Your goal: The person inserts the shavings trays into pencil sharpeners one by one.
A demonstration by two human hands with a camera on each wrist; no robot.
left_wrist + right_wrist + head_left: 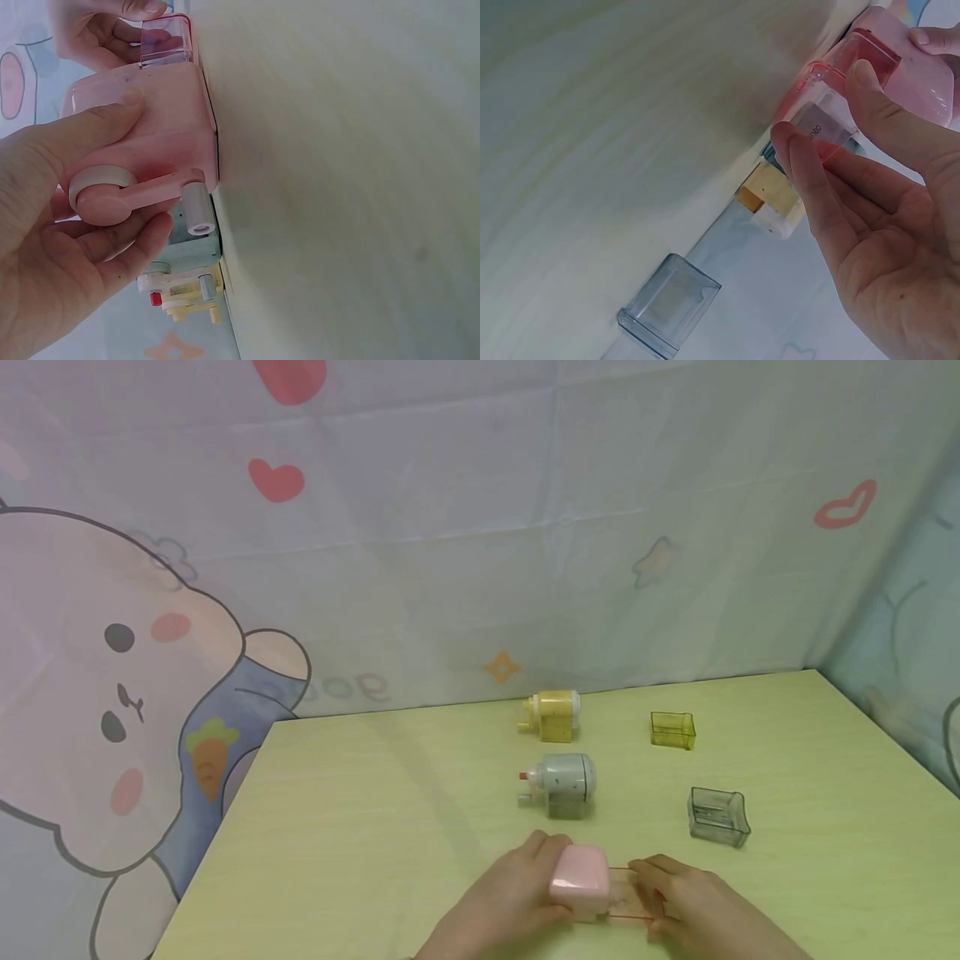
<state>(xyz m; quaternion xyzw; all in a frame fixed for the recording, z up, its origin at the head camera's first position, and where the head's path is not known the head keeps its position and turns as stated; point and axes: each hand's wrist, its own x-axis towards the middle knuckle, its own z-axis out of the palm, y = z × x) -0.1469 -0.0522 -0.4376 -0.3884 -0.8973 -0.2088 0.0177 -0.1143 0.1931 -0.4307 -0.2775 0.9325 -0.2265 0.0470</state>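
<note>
A pink hand-crank pencil sharpener (581,878) sits near the front of the table. My left hand (517,893) grips it from the left, the thumb lying across its body in the left wrist view, just above the crank arm (154,193). On the other side, my right hand (693,897) pinches a see-through pink shavings drawer (624,895) between thumb and fingers. The drawer is partly out of the sharpener's right side, lined up with its opening. In the right wrist view the fingers cover part of the drawer (847,60).
Behind stand a grey-green sharpener (567,783) and a yellow sharpener (557,714), cranks facing left. To their right lie a clear yellow drawer (672,732) and a clear grey drawer (717,818). A printed cloth (450,527) hangs along the table's back edge.
</note>
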